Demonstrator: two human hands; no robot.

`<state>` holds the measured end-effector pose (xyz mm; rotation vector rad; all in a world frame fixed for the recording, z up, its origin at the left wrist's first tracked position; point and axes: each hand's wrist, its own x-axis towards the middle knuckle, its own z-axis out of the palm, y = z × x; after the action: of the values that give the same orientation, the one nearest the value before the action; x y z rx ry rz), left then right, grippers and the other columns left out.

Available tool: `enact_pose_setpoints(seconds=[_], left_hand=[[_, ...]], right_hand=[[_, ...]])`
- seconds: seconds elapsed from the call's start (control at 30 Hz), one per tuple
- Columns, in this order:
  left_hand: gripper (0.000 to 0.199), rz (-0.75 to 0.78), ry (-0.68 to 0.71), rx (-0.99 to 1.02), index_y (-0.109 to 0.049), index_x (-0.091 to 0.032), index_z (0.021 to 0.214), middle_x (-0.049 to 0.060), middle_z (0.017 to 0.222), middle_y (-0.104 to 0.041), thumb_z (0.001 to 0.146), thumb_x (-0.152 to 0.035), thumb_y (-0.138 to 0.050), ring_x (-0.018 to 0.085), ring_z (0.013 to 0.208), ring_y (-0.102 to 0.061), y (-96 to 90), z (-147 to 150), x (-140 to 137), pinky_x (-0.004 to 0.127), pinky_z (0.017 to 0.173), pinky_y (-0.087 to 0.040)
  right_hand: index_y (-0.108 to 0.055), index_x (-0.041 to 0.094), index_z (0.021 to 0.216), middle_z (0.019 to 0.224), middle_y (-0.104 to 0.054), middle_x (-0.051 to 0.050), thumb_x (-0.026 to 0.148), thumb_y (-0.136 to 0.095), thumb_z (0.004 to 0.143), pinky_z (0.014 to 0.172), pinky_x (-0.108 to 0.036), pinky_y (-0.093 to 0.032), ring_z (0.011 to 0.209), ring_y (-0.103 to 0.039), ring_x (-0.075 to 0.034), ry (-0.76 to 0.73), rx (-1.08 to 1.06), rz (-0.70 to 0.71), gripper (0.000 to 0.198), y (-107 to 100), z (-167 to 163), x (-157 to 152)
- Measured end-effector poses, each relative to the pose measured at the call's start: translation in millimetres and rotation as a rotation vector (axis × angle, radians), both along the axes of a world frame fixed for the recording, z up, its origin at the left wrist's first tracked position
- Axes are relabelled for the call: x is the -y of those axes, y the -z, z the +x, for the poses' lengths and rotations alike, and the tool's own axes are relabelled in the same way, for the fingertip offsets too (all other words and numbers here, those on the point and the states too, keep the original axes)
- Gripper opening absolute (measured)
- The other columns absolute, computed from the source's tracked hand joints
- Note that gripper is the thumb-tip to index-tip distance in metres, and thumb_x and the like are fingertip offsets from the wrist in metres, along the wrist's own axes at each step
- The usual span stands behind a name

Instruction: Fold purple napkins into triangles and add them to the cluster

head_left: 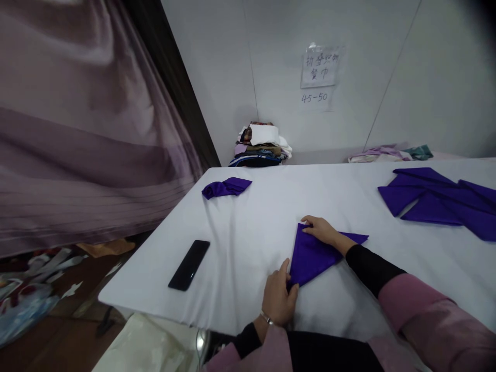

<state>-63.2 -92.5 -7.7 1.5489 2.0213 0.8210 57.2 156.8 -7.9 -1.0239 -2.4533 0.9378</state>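
A purple cloth napkin [315, 258], folded into a triangle, lies on the white-covered table in front of me. My left hand [278, 295] is at its near left corner, with the thumb and fingers closed on the cloth there. At the far left corner, my right hand [320, 230] has its fingers bent over the fabric and pinches it. The napkin's third point sticks out to the right beyond my right wrist. Part of the cloth is hidden under my right hand and forearm.
A rolled purple napkin [227, 187] lies at the table's far left, with a black phone [189, 265] nearer. Several folded purple napkins [434, 199] lie at the right. Behind the table are a clothes stack [259, 147] and a wall sign [318, 70]. A curtain [89, 129] hangs left.
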Motion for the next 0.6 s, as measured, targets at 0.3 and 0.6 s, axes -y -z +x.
enact_pose_setpoints(seconds=[0.3,0.6], left_hand=[[0.065,0.077,-0.01,0.059,-0.036,-0.017,0.135,0.005,0.093,-0.061,0.073,-0.017,-0.053,0.021,0.087,-0.053,8.0,-8,9,0.038,0.084,-0.044],[0.061,0.069,-0.01,0.042,-0.042,-0.02,0.128,0.005,0.105,-0.062,0.07,-0.02,-0.061,0.022,0.089,-0.053,11.1,-12,15,0.039,0.086,-0.042]], right_hand=[[-0.062,0.02,0.107,0.096,-0.066,-0.007,0.027,-0.062,0.074,0.082,-0.033,-0.045,0.09,-0.061,-0.022,0.031,-0.069,0.019,0.034,15,-4,-3],[-0.063,0.024,0.104,0.088,-0.066,-0.003,0.03,-0.063,0.073,0.078,-0.033,-0.046,0.083,-0.061,-0.02,0.019,-0.133,0.002,0.032,18,-2,-6]])
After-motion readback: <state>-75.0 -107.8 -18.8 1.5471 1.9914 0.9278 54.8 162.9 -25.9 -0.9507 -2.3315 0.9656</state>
